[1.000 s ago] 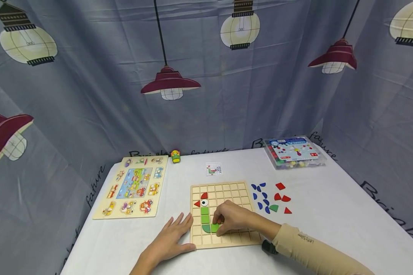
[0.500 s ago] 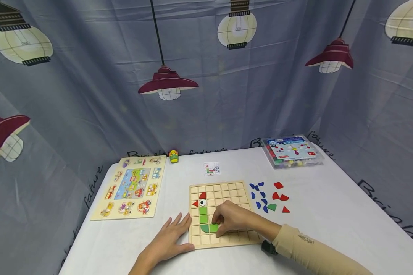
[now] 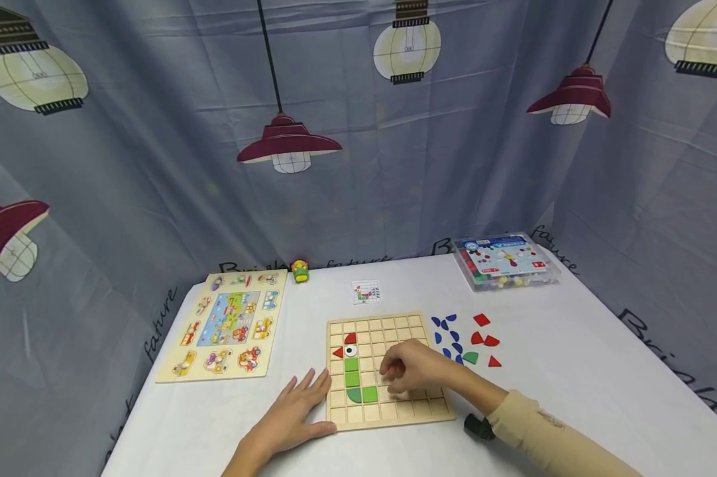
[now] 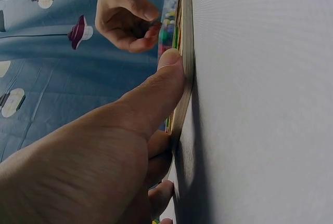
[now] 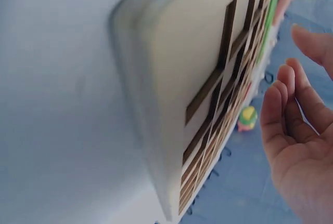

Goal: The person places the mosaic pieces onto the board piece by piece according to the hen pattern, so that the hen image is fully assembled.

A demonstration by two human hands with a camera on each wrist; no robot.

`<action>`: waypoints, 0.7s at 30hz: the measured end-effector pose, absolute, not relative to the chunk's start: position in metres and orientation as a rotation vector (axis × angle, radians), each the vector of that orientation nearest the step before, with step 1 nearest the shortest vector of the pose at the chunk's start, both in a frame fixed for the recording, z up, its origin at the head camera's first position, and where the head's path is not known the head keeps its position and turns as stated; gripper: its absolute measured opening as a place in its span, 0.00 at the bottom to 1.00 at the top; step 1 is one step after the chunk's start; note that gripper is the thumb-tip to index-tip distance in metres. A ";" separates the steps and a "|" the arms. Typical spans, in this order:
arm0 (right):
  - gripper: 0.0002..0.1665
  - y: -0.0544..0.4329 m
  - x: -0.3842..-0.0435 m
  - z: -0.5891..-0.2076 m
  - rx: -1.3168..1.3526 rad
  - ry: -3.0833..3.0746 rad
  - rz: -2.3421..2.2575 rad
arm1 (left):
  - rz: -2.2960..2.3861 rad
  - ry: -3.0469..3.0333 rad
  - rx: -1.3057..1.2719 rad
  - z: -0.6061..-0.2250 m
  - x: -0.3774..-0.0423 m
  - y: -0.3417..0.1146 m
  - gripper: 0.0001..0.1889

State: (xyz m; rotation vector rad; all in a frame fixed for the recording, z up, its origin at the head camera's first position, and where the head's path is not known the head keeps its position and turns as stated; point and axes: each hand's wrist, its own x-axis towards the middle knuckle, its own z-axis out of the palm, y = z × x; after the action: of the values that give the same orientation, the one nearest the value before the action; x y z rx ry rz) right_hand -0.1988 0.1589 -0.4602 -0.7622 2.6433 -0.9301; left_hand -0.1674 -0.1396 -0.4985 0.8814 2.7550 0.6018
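Observation:
A wooden grid board (image 3: 403, 412) lies on the table in the head view. At its left are a red quarter piece (image 3: 350, 338), a red triangle (image 3: 338, 352), a white eye piece (image 3: 350, 350), green squares (image 3: 352, 379) in a column, and a dark green quarter piece (image 3: 354, 395) beside another green square (image 3: 370, 395). Flat beside the board rests my left hand (image 3: 295, 411), fingers spread and touching its left edge; the left wrist view shows the thumb (image 4: 169, 68) against that edge. Above the grid hovers my right hand (image 3: 415, 366), fingers loosely bent, thumb apart, nothing held.
Right of the board lie several blue half-round pieces (image 3: 454, 336), several red pieces (image 3: 492, 341) and a green piece (image 3: 470, 358). Behind stand a pattern card (image 3: 366, 292), a small toy figure (image 3: 300, 270) and a plastic box (image 3: 507, 262). A picture puzzle (image 3: 221, 324) lies left.
My right hand has let go of the green square beside the dark green quarter piece and moved up and right. The square stays in its cell. My left hand keeps its place.

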 end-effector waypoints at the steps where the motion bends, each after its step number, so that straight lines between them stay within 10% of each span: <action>1: 0.12 0.162 -0.199 -0.460 -0.763 2.643 -0.943 | 0.604 2.754 0.882 -0.499 -0.167 -0.140 0.48; 21: 0.15 0.284 -0.187 -0.454 -0.496 2.794 -0.928 | 0.616 2.742 0.872 -0.497 -0.168 -0.140 0.47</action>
State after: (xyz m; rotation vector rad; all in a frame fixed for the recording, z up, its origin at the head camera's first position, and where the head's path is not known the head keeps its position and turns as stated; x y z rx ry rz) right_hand -0.1867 0.2837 -0.4537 -0.4957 2.7944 -0.9281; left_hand -0.1679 -0.1402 -0.4965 0.8715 2.7424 0.6160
